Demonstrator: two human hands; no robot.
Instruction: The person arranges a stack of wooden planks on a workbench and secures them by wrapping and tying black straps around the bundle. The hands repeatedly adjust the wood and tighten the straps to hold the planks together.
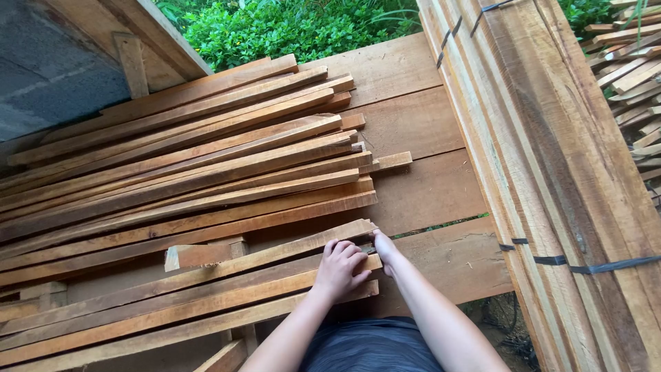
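Item: slat (206,272), lying atop the near stack (138,324), its end at the stack's right edge. Left hand (339,269): fingers curled over the slat's end, pressing down. Right hand (383,249): cupped against the end; closure I cannot tell. Risk, as I judge: rough-sawn edges may splinter skin; neighbouring slats could slide off the planks (427,193).

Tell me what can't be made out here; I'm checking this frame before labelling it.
Head view:
- Left hand covers part of the wooden slats; its grip underneath is hidden.
- Right hand: fingers tucked behind the slat ends.
- Strapped plank bundle: both ends cut off by frame edges.
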